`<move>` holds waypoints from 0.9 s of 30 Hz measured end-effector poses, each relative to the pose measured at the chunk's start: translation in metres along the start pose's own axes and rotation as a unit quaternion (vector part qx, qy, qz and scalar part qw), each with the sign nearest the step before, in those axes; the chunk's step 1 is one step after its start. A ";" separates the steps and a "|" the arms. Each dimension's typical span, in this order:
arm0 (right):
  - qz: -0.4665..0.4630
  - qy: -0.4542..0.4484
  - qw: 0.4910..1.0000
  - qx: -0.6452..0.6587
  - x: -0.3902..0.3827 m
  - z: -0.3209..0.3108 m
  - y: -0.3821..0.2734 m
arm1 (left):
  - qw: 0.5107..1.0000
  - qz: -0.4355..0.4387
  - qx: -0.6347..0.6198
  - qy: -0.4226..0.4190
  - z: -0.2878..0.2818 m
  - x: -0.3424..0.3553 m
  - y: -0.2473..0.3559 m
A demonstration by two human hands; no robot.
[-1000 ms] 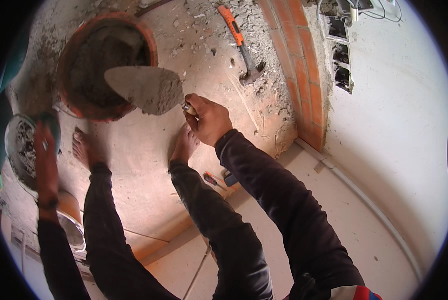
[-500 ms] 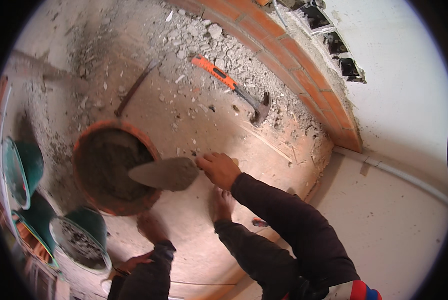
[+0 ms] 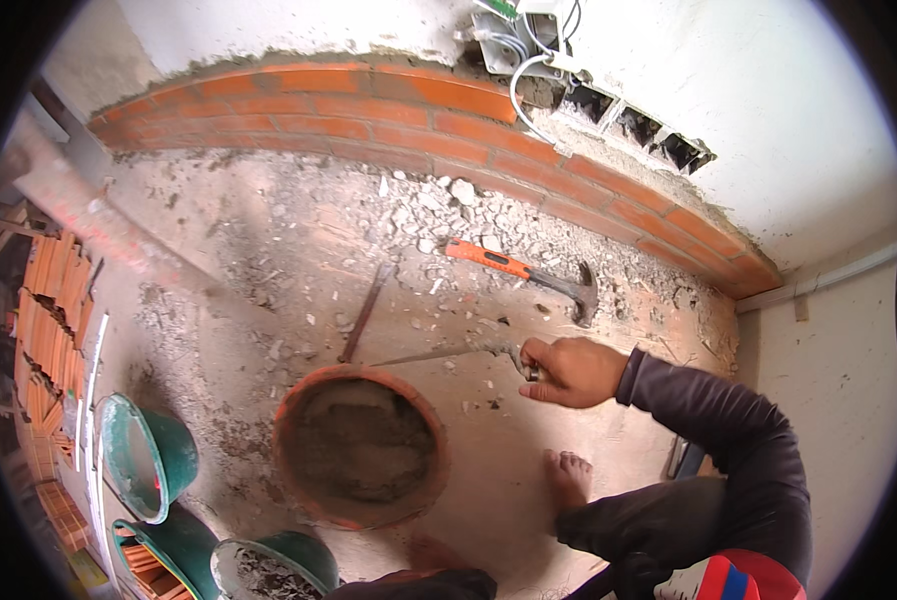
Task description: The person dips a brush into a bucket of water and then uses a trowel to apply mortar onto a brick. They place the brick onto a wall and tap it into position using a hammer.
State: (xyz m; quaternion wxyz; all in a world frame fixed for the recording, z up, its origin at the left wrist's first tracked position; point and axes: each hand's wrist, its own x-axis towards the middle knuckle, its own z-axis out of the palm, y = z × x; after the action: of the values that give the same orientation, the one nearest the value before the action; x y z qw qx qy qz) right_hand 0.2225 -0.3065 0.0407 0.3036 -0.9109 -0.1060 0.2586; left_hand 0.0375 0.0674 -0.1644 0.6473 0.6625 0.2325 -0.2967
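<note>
My right hand (image 3: 575, 372) is closed around the handle of a trowel (image 3: 448, 353). Its blade shows nearly edge-on, as a thin grey line pointing left just beyond the far rim of an orange-rimmed tub (image 3: 441, 440). Grey wet mortar (image 3: 363, 440) fills the bottom of that tub. Of my left hand (image 3: 393, 577) only a strip of skin seems to show at the lower edge by my leg; its fingers cannot be made out. A claw hammer (image 3: 508, 265) with an orange and black grip lies on the floor past my right hand. Left of it lies a dark metal bar (image 3: 366, 312).
A low brick course (image 3: 398, 115) runs along the white wall, with rubble (image 3: 438, 210) at its foot. Loose wires and a cable (image 3: 516, 95) hang above. Green buckets (image 3: 168, 450) stand at the left, near stacked bricks (image 3: 48, 330). My bare foot (image 3: 568, 478) is beside the tub.
My view has swung up and left, bringing more brickwork and the wires into sight. The trowel has left its place over the tub's rim and turned from flat to edge-on.
</note>
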 end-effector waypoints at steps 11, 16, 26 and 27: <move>-0.023 -0.090 0.964 -0.249 0.040 -0.031 -0.127 | 0.992 0.129 0.009 0.010 -0.056 -0.032 -0.025; -0.008 -0.179 0.927 -0.331 0.059 0.007 -0.174 | 0.987 0.158 -0.014 0.017 -0.055 -0.042 -0.040; -0.190 0.054 0.724 -0.661 0.058 0.004 -0.224 | 0.980 0.193 -0.040 0.023 -0.041 -0.045 -0.060; -0.180 0.002 0.711 -0.680 0.047 0.007 -0.232 | 0.979 0.197 -0.044 0.018 -0.036 -0.043 -0.060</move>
State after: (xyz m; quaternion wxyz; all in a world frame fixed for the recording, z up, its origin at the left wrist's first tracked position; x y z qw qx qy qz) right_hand 0.2507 -0.1027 0.1578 -0.3563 -0.8356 -0.4145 0.0553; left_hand -0.0313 0.1093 -0.1783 0.7172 0.6716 0.1214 -0.1410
